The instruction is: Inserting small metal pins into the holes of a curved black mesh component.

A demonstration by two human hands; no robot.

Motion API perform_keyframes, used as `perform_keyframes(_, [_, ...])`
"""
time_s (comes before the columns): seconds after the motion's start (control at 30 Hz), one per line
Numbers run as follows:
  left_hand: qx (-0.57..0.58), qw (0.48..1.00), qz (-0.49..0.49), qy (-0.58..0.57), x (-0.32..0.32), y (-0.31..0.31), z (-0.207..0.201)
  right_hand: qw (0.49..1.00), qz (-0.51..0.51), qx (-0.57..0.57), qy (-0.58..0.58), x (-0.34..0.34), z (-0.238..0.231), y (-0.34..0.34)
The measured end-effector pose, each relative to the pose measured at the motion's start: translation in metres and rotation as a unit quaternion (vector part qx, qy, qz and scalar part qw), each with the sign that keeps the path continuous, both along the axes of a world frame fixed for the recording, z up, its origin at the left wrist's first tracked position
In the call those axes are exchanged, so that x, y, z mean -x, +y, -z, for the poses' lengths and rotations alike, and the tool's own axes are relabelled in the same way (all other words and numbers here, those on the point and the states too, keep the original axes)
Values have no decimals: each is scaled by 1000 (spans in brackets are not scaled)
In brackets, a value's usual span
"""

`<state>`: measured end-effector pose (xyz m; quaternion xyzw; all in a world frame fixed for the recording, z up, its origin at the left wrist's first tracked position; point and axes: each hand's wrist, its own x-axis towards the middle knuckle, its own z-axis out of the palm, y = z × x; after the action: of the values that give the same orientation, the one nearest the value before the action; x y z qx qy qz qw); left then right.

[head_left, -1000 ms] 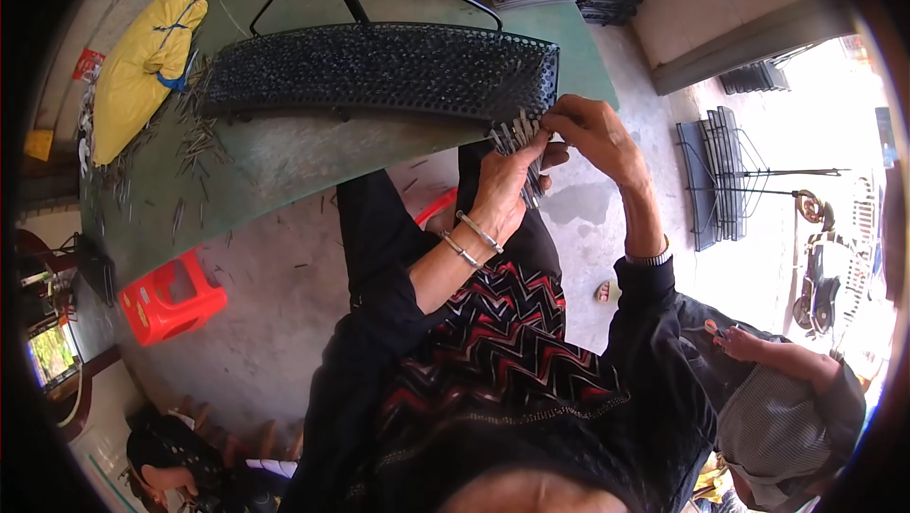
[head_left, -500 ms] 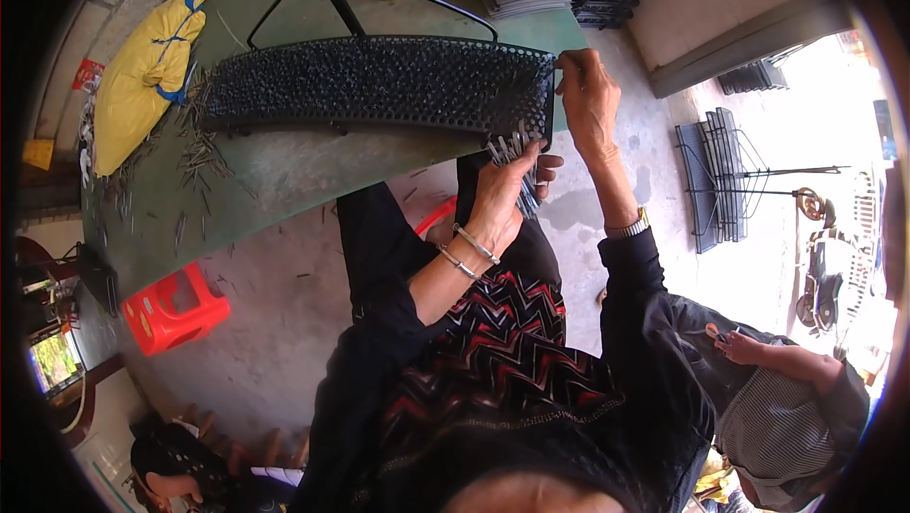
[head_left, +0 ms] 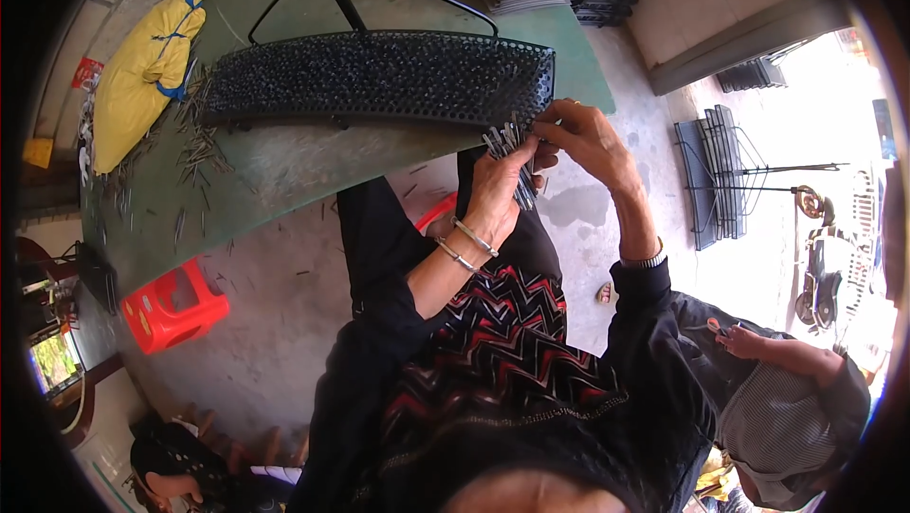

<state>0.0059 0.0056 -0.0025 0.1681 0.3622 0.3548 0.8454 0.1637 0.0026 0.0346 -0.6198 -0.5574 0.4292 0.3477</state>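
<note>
Left hand (head_left: 495, 189) clutches metal pins (head_left: 512, 148); right hand (head_left: 586, 137) picks one.

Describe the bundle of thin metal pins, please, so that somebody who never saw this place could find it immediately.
Start at the green table and the long black perforated panel lying on it. Below the panel's right end, the left hand grips the bundle of pins, and the right hand touches it. Unlike the loose pins scattered on the table's left side, these are gathered in one bunch.
</note>
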Motion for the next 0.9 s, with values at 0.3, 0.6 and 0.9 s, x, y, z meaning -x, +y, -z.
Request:
perform_keyframes(0.3, [-44, 999, 12, 12, -1, 2, -2, 1000, 4, 16, 8, 4, -11, 4])
perform_keyframes(0.6, [-35, 999, 15, 6, -3, 5, -5, 999, 8, 35, 3, -1, -13, 6])
perform_keyframes(0.9, [-17, 1000, -23, -10, -3, 6, -11, 998, 45, -30, -30, 7, -11, 6])
